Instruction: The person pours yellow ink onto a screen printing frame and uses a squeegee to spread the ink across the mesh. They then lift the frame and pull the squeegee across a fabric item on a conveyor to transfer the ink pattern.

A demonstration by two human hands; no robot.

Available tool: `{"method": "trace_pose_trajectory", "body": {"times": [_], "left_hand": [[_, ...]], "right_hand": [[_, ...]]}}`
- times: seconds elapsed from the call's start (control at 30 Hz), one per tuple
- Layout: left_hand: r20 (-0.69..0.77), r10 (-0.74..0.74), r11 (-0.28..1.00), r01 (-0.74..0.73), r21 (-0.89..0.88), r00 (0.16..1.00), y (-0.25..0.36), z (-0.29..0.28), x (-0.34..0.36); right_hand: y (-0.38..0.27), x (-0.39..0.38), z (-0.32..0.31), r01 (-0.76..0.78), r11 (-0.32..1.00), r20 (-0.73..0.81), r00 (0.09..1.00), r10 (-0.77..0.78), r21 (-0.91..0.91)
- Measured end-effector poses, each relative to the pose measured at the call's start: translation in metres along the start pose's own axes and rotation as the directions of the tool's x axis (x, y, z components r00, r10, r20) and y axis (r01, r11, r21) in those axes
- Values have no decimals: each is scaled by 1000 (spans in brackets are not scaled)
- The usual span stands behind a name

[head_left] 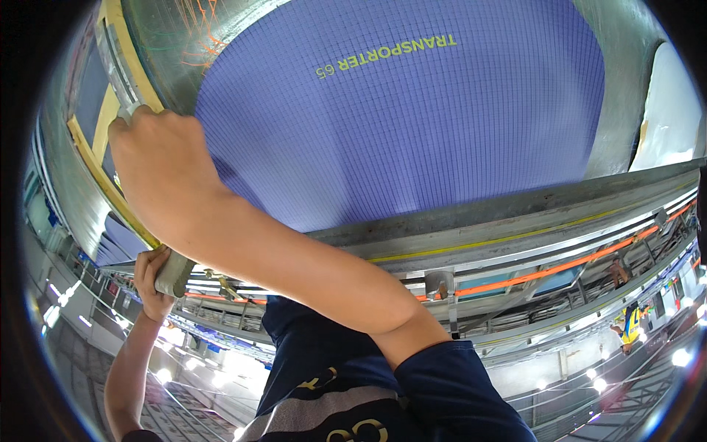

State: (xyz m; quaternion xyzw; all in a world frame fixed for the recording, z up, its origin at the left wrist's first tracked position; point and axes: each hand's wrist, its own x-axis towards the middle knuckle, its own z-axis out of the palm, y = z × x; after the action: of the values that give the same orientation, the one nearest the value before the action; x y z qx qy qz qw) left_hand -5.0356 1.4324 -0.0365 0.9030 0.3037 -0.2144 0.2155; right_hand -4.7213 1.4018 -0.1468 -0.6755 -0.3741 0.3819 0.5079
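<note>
My right forearm crosses leftward over the near side of a purple-blue gridded sheet [412, 140] with yellow-green printed lettering. My right hand [163, 151] is closed, knuckles up, at a yellow-edged frame [140, 55]. A pale bar [131, 112] shows just past its fingers; the rest of its grip is hidden. Lower left, my left hand [152, 283] has its fingers wrapped round a thick grey block [175, 274] at the frame's near end. Whether the block is part of the frame cannot be told.
The sheet lies on a shiny grey table [622, 110]. Along the table's near edge run a metal rail [515, 210] and an orange strip [545, 265]. A white panel [670, 110] is at the right. Orange strands [202, 29] mark the surface near the frame.
</note>
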Motion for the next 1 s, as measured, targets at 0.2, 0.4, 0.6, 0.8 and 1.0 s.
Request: {"method": "trace_pose_trajectory", "body": {"times": [0.2, 0.4, 0.6, 0.8, 1.0], "left_hand": [[-7, -12, 999, 12, 30, 1000, 0, 1, -2], [-35, 0, 999, 2, 43, 999, 1, 6, -3], [-71, 16, 998, -12, 56, 997, 0, 7, -2], [-80, -11, 998, 16, 63, 997, -1, 5, -9], [-171, 49, 992, -27, 125, 984, -2, 18, -16]], "right_hand": [[2, -3, -9, 35, 999, -32, 999, -34, 32], [1, -3, -12, 21, 996, -31, 999, -19, 87], [2, -1, -20, 26, 987, 21, 999, -29, 157], [-2, 0, -20, 55, 992, 28, 998, -58, 118], [2, -2, -20, 79, 994, 91, 992, -85, 71]]}}
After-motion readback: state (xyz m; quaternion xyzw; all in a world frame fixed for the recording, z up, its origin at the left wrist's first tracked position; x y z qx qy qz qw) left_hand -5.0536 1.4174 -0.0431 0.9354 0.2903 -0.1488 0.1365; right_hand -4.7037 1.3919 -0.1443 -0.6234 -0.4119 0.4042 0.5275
